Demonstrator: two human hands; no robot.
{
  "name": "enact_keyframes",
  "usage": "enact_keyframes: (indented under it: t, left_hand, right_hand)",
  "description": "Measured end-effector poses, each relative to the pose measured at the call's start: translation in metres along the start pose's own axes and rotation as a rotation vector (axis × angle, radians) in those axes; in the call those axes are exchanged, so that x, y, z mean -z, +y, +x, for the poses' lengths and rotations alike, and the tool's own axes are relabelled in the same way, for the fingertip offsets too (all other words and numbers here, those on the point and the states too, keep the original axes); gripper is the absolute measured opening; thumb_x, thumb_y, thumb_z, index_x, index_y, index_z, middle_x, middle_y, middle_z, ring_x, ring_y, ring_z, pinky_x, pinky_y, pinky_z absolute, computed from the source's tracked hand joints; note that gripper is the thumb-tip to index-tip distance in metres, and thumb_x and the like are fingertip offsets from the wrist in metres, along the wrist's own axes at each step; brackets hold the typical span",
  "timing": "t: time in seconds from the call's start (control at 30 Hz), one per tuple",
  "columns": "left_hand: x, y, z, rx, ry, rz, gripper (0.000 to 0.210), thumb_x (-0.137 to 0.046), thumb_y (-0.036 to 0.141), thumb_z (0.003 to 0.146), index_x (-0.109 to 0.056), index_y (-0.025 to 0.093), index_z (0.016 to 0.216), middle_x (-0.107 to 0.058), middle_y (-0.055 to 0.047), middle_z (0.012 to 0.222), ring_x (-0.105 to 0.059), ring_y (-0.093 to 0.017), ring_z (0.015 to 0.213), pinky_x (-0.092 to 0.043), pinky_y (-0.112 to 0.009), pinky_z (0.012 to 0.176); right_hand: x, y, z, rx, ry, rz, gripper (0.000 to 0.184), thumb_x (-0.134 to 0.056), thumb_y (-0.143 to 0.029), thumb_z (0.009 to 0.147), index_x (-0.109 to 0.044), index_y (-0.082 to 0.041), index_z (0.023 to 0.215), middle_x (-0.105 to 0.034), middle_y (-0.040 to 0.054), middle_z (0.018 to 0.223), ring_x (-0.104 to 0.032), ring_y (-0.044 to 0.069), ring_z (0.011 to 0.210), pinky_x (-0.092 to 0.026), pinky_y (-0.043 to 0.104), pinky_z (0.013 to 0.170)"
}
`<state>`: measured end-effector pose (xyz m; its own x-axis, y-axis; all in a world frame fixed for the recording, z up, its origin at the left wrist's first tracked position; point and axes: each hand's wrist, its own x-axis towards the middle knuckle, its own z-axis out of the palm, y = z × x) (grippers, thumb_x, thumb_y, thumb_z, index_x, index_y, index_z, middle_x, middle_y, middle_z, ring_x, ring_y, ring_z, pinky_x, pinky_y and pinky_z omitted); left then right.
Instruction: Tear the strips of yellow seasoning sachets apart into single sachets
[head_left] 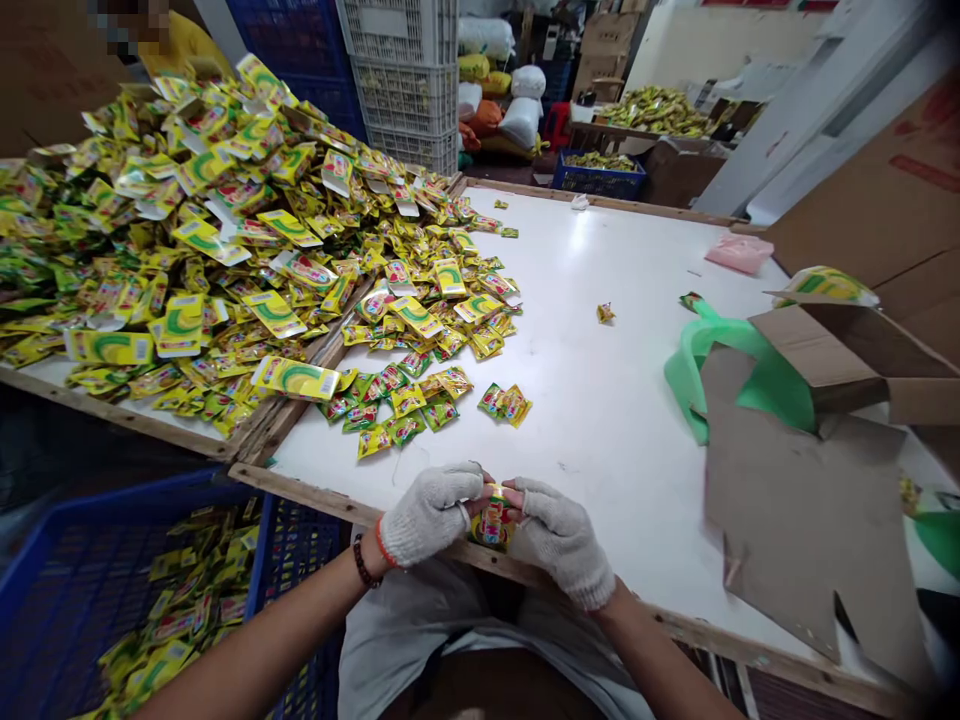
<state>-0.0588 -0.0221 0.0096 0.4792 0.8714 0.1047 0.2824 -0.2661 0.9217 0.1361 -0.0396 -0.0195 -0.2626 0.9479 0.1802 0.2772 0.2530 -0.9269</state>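
Note:
Both hands wear white knit gloves with bare fingertips. Between them, at the table's front edge, is a small yellow printed candy box (492, 520), upright with its lettering showing. My left hand (435, 512) pinches its upper left side, and my right hand (562, 535) grips its upper right side. Just beyond lie two small candy packets (505, 404), one green and one yellow. To their left, more green and yellow packets (405, 405) lie in loose rows. A flat yellow box (295, 379) rests beside those rows.
A large heap of yellow boxes and packets (202, 230) covers the left table. Below it stands a blue crate (45, 560) with packed boxes. A green scoop (682, 370), torn cardboard (810, 510) and a pink bag (739, 253) lie on the right. Another person (187, 45) is behind the heap.

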Motion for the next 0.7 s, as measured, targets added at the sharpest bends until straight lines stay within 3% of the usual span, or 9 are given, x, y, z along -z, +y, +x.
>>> enact_keyframes:
  t: [0.07,0.13,0.27,0.33,0.4,0.47,0.5,0.6,0.7]
  left_hand:
    - [0.002,0.000,-0.001,-0.020,-0.019,0.048,0.023,-0.045,0.025,0.084,-0.065,0.015,0.077,-0.060,-0.006,0.082,-0.056,-0.015,0.076,-0.045,-0.024,0.071]
    - [0.017,-0.002,0.002,-0.022,-0.019,0.142,0.018,-0.049,0.024,0.082,-0.063,0.016,0.088,-0.061,-0.008,0.095,-0.057,-0.017,0.086,-0.045,-0.026,0.078]
    - [0.087,-0.009,0.013,0.057,0.118,0.628,0.033,-0.052,0.014,0.073,-0.055,0.017,0.105,-0.053,-0.010,0.111,-0.049,-0.023,0.104,-0.040,-0.033,0.091]
    - [0.130,-0.015,0.015,0.168,0.109,0.952,0.043,-0.052,0.010,0.068,-0.052,0.016,0.111,-0.051,-0.013,0.111,-0.046,-0.026,0.106,-0.038,-0.037,0.091]
    - [0.167,-0.023,0.013,0.342,0.088,1.245,0.048,-0.053,0.011,0.066,-0.049,0.017,0.114,-0.050,-0.014,0.111,-0.044,-0.030,0.108,-0.031,-0.044,0.094]
    - [0.195,-0.032,0.009,0.469,0.090,1.402,0.044,-0.051,0.012,0.068,-0.050,0.016,0.112,-0.052,-0.016,0.108,-0.044,-0.032,0.107,-0.024,-0.052,0.095]
    - [0.205,-0.037,0.007,0.503,0.096,1.429,0.042,-0.050,0.012,0.069,-0.051,0.014,0.111,-0.054,-0.016,0.104,-0.047,-0.033,0.103,-0.024,-0.053,0.094]
    - [0.218,-0.041,0.005,0.536,0.114,1.432,0.042,-0.050,0.015,0.069,-0.050,0.012,0.111,-0.057,-0.017,0.100,-0.053,-0.031,0.093,-0.033,-0.046,0.085]
    - [0.201,-0.030,0.006,0.536,0.139,1.346,0.046,-0.054,0.027,0.069,-0.049,0.016,0.113,-0.058,-0.013,0.103,-0.055,-0.027,0.090,-0.038,-0.033,0.074]
  right_hand:
    - [-0.001,0.002,0.000,-0.009,0.025,0.005,0.026,-0.054,-0.018,0.072,-0.070,-0.025,0.092,-0.068,0.0041,0.100,-0.063,0.018,0.090,-0.051,0.032,0.082]
    - [-0.001,0.001,0.007,-0.106,0.055,0.017,0.021,-0.057,-0.021,0.070,-0.072,-0.024,0.084,-0.070,0.0048,0.093,-0.064,0.020,0.084,-0.052,0.033,0.078]
    - [-0.023,-0.016,0.027,-0.409,0.154,0.211,0.026,-0.055,-0.036,0.075,-0.068,-0.017,0.088,-0.070,0.0074,0.086,-0.064,0.021,0.076,-0.055,0.034,0.070]
    - [-0.046,-0.035,0.029,-0.413,0.010,0.378,0.033,-0.046,-0.038,0.080,-0.064,-0.017,0.099,-0.069,0.0071,0.092,-0.065,0.019,0.078,-0.054,0.032,0.069]
    - [-0.069,-0.057,0.023,-0.364,-0.281,0.454,0.030,-0.050,-0.032,0.078,-0.063,-0.020,0.102,-0.070,0.0039,0.090,-0.065,0.017,0.074,-0.054,0.027,0.064]
    - [-0.083,-0.071,0.017,-0.323,-0.475,0.442,0.027,-0.059,-0.023,0.071,-0.067,-0.022,0.096,-0.071,0.0008,0.083,-0.065,0.017,0.070,-0.053,0.025,0.061]
    - [-0.085,-0.074,0.015,-0.299,-0.510,0.397,0.026,-0.060,-0.018,0.068,-0.068,-0.022,0.093,-0.071,-0.0002,0.081,-0.065,0.017,0.071,-0.052,0.025,0.063]
    - [-0.076,-0.064,0.015,-0.265,-0.447,0.191,0.026,-0.055,-0.015,0.071,-0.068,-0.021,0.093,-0.071,0.0007,0.085,-0.065,0.019,0.081,-0.051,0.029,0.075]
    - [-0.061,-0.043,0.020,-0.175,-0.281,-0.003,0.029,-0.051,-0.019,0.077,-0.064,-0.018,0.104,-0.069,0.0064,0.094,-0.064,0.020,0.087,-0.051,0.032,0.079]
